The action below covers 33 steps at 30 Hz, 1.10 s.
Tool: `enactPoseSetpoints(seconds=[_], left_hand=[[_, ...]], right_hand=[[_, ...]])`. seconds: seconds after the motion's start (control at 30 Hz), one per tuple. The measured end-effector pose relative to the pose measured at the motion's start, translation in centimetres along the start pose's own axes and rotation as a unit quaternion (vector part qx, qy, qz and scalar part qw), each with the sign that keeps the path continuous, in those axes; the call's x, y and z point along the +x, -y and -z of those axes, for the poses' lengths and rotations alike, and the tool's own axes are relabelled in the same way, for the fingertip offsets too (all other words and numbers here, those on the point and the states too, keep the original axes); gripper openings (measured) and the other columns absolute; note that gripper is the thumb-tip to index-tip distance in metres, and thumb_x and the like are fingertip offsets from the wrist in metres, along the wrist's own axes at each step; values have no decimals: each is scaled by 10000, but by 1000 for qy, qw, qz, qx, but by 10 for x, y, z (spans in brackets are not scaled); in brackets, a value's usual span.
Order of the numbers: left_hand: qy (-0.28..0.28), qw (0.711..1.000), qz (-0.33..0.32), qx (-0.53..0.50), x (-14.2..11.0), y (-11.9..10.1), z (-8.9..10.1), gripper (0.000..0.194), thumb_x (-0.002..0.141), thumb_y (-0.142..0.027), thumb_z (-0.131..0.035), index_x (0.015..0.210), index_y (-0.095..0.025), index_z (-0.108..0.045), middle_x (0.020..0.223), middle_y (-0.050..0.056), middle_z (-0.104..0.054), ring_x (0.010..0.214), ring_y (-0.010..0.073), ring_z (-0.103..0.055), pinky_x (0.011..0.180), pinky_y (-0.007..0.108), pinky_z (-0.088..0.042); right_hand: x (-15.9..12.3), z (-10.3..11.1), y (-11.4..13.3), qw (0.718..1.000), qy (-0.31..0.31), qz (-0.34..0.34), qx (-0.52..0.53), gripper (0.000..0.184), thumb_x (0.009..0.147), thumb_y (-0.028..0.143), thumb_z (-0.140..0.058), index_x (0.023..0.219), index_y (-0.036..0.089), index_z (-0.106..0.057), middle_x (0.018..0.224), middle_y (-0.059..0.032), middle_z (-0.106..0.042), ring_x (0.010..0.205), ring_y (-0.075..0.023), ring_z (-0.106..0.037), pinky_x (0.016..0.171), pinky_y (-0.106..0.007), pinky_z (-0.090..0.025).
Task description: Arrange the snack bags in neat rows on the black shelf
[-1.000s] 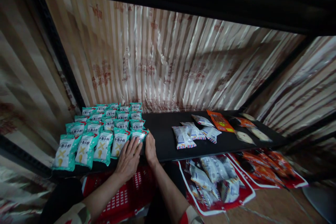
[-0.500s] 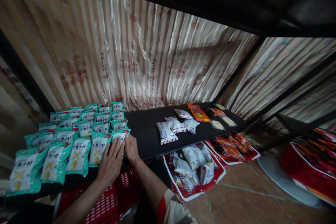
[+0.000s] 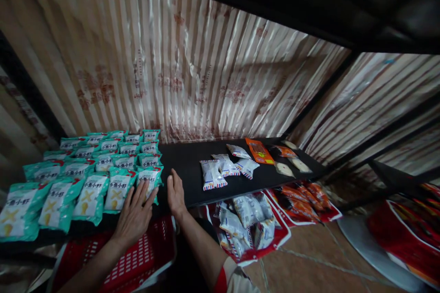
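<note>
My left hand (image 3: 135, 215) lies with fingers spread against the front of a teal snack bag (image 3: 150, 178), at the right end of the front row. Just right of that bag, my right hand (image 3: 176, 193) is held on edge over the black shelf (image 3: 187, 160), fingers straight and apart from the bag. Several more teal and white snack bags (image 3: 90, 199) stand in rows on the shelf's left part. Farther right, several white bags with striped ends (image 3: 213, 174) lie loosely on the shelf.
An orange packet (image 3: 259, 151) and pale flat packs (image 3: 300, 165) lie at the shelf's right. Below are a red basket (image 3: 161, 242), a red-lined container of white bags (image 3: 249, 219) and one of orange packets (image 3: 299, 203). A striped curtain (image 3: 192, 78) hangs behind.
My right hand has moved away from the teal bag's right side, leaving a gap. My left hand still rests on its front. The view has shifted slightly.
</note>
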State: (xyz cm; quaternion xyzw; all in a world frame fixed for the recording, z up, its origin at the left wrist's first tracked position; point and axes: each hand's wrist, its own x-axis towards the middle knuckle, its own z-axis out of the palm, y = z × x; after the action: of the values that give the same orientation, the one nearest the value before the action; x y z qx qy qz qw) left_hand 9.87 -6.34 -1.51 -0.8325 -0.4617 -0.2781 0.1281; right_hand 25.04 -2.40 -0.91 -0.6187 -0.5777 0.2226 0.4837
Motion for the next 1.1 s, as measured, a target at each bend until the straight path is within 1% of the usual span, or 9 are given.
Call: enactPoseSetpoints(seconds=[0.2, 0.33, 0.4, 0.5, 0.6, 0.8, 0.87, 0.93, 1.1], left_hand=[[-3, 1000, -3, -10, -7, -42, -1, 531, 824, -193, -426, 1350, -174, -358, 1484, 107, -195, 1360, 281, -168, 1082, 470, -232], [-2, 999, 20, -38, -4, -79, -3, 451, 843, -178, -396, 1290, -134, -437, 1464, 128, -251, 1358, 275, -178, 1050, 441, -322], [-5, 998, 32, -54, -2, -96, -5, 418, 850, -169, -380, 1256, -120, -469, 1460, 129, -262, 1357, 268, -183, 1037, 427, -354], [-16, 995, 53, -77, -1, -122, -7, 384, 853, -160, -370, 1207, -126, -514, 1460, 111, -269, 1353, 257, -202, 1028, 408, -382], [-30, 992, 85, -86, 0, -147, -9, 365, 849, -158, -373, 1170, -141, -546, 1448, 101, -299, 1341, 247, -241, 1014, 398, -407], [-64, 962, 215, -158, 0, -195, -19, 314, 853, -215, -385, 1077, -173, -602, 1314, 102, -493, 1201, 223, -473, 976, 402, -447], [-79, 924, 297, -228, 2, -210, -24, 299, 848, -264, -410, 1057, -171, -603, 1258, 117, -542, 1152, 238, -519, 943, 425, -466], [-92, 853, 394, -328, 8, -226, -24, 296, 831, -315, -463, 1060, -171, -584, 1193, 128, -584, 1100, 250, -560, 890, 436, -496], [-179, 552, 575, -577, 30, -279, -1, 284, 827, -351, -523, 1049, -173, -525, 1163, 137, -582, 974, 213, -626, 784, 389, -550]], right_hand=[[8, 86, -21, 976, -53, 163, -136, 398, 880, 256, -366, 1250, 158, -477, 1332, -114, -464, 1279, -213, -337, 1031, -451, -319], [19, 141, -49, 947, -123, 138, -261, 372, 848, 269, -423, 1197, 192, -527, 1386, -109, -386, 1309, -285, -246, 994, -525, -297], [20, 160, -65, 937, -145, 92, -304, 391, 817, 293, -480, 1189, 188, -542, 1370, -149, -385, 1260, -341, -308, 941, -542, -325], [16, 176, -86, 947, -99, 57, -299, 400, 806, 290, -492, 1197, 217, -540, 1203, -152, -526, 1037, -287, -526, 825, -427, -423], [16, 182, -101, 967, -50, 48, -245, 387, 814, 265, -448, 1184, 209, -548, 1022, -109, -602, 808, -206, -605, 716, -329, -458], [18, 187, -94, 991, -33, 90, -98, 309, 782, 231, -454, 1042, 145, -596, 995, -105, -626, 920, -216, -584, 831, -344, -446], [9, 192, -84, 993, -10, 96, -61, 287, 778, 225, -456, 1023, 157, -590, 995, -94, -628, 915, -207, -581, 848, -343, -440], [-4, 200, -72, 994, 20, 103, -27, 262, 777, 223, -463, 1001, 166, -585, 961, -82, -630, 906, -200, -581, 838, -329, -441], [-49, 240, -49, 989, 62, 129, 33, 208, 762, 197, -479, 946, 194, -576, 922, -54, -620, 870, -184, -570, 798, -303, -444]])
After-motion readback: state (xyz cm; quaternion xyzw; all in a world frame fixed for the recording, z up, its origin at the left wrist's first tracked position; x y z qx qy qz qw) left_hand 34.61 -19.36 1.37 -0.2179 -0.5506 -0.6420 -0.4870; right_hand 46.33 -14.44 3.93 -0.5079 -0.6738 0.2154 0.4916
